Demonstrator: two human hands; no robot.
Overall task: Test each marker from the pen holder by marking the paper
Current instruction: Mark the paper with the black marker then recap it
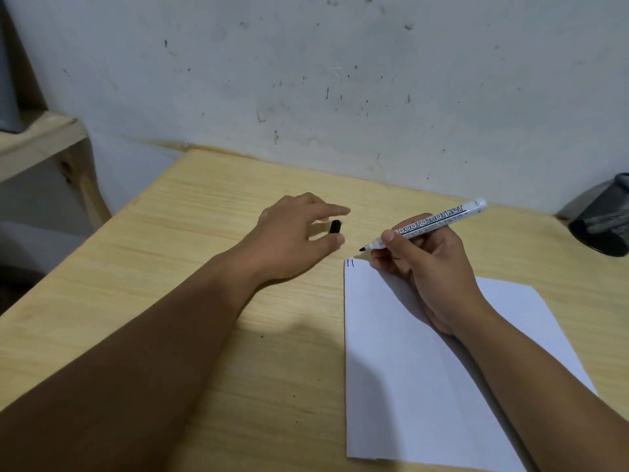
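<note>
White flat paper (425, 369) is pressed near its top edge by the right hand (425, 267), closed on a white uncapped marker (425, 226). Beside it, the small black cap (335, 227) is touched by the spread left hand (299, 236).

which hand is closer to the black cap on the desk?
Left. The left hand hovers right at the cap, thumb and forefinger on either side of it. The right hand is off to the cap's right over the paper, holding the uncapped marker.

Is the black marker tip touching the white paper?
Apart. The head view shows the black marker tip above bare wooden table, short of the white paper corner.
</note>
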